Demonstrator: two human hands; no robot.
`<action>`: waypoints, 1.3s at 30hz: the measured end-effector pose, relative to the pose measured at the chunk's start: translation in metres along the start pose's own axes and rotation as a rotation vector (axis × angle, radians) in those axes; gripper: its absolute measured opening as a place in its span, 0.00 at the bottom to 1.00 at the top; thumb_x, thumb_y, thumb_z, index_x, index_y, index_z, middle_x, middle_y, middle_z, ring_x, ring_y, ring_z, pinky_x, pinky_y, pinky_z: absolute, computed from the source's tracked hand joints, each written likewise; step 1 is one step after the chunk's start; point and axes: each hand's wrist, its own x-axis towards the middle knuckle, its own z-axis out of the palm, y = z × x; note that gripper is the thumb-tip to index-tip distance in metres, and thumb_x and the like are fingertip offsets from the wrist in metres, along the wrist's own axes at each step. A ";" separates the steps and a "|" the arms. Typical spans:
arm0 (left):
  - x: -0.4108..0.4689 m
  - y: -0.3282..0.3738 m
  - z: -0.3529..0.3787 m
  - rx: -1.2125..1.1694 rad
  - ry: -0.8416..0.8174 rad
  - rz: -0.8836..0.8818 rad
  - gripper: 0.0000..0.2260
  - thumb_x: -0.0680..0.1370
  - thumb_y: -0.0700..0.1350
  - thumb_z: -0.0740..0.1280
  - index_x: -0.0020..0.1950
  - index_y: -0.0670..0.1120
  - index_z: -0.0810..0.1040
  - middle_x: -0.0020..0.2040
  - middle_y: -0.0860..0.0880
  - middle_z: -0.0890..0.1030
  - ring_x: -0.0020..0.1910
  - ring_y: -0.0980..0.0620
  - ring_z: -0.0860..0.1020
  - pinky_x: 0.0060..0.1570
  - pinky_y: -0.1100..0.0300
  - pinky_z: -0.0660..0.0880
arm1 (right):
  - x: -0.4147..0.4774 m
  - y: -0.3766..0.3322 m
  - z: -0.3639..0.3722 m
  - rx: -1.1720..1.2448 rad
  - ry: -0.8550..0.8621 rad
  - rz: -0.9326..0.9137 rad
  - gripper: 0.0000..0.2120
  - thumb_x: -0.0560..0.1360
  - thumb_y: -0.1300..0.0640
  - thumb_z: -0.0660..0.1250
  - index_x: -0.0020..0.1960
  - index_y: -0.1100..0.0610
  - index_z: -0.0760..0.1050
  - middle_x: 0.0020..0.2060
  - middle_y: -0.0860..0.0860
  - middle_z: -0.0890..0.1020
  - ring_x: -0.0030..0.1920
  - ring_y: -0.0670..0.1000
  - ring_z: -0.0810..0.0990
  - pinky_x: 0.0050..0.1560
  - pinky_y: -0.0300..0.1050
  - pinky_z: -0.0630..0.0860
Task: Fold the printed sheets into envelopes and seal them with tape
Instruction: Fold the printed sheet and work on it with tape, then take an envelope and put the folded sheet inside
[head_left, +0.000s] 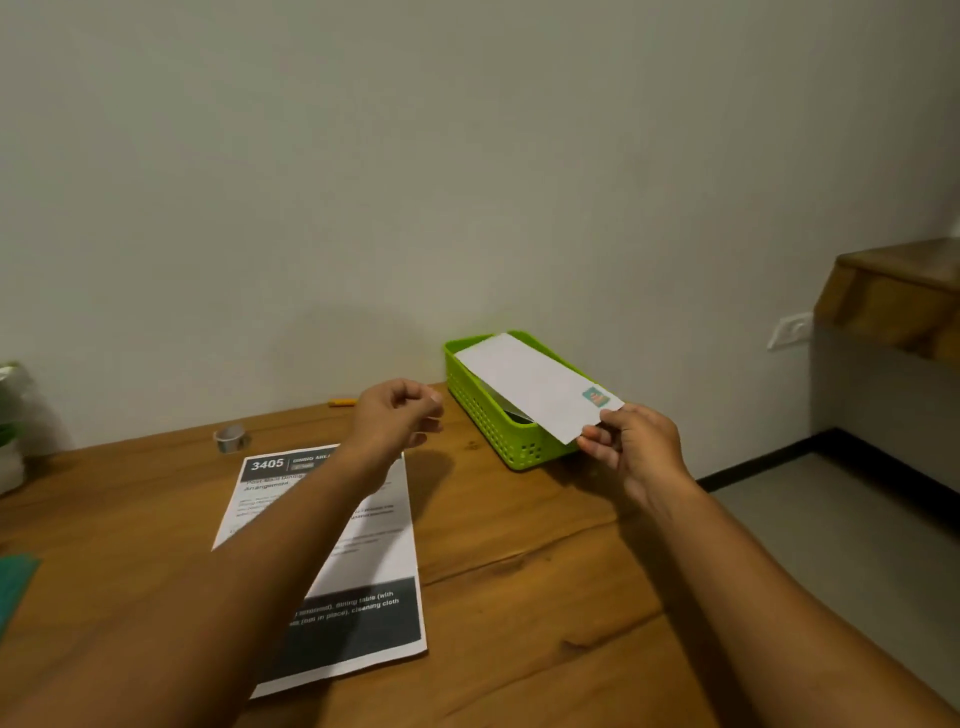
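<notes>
Bare forearms reach across the wooden table (519, 597), where 1 printed sheet (374, 545) lies flat and unfolded in the middle, its foot towards the near edge. The left hand (395, 415) hovers over the sheet's far end with fingers loosely curled, holding nothing that shows. The right hand (634, 447) pinches the near corner of a white envelope (535, 389) between thumb and fingers, and the envelope slants over the green basket (488, 426) at the table's far right corner. A tape roll (230, 439) sits near the far edge towards the left, well apart from both hands, and a small yellow object (343, 402) lies at the far edge by the wall. The step in hand appears to be handling an envelope at the basket; whether it is coming out or going in cannot be told. With the sheet unfolded, the next move likely calls for both hands to crease it narrow enough for the envelope, then for the tape. The sheet's header reads "3405" and "DINING AREA"; white lettering in its dark footer includes "dining table (with" and "cleaning cloth". A small teal and orange sticker (595, 396) marks the envelope, its design too small to read.
</notes>
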 end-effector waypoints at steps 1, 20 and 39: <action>-0.001 -0.003 0.006 0.007 -0.023 -0.003 0.01 0.80 0.39 0.70 0.49 0.43 0.82 0.40 0.48 0.85 0.39 0.50 0.84 0.40 0.58 0.76 | 0.003 -0.001 0.001 0.012 0.020 0.014 0.03 0.82 0.68 0.63 0.51 0.63 0.75 0.43 0.62 0.84 0.30 0.49 0.84 0.31 0.43 0.84; -0.017 -0.045 -0.059 0.298 -0.008 0.092 0.01 0.80 0.44 0.71 0.50 0.47 0.82 0.46 0.47 0.85 0.46 0.50 0.82 0.48 0.55 0.77 | -0.016 0.025 0.044 -0.195 -0.061 -0.191 0.07 0.79 0.62 0.73 0.45 0.62 0.75 0.32 0.55 0.79 0.25 0.49 0.80 0.26 0.41 0.79; -0.096 -0.092 -0.193 1.316 0.130 0.052 0.21 0.83 0.61 0.57 0.74 0.55 0.70 0.72 0.52 0.72 0.69 0.49 0.68 0.67 0.48 0.66 | -0.128 0.154 0.213 -1.416 -0.949 -0.846 0.24 0.82 0.45 0.63 0.75 0.54 0.69 0.74 0.52 0.71 0.73 0.54 0.67 0.72 0.52 0.67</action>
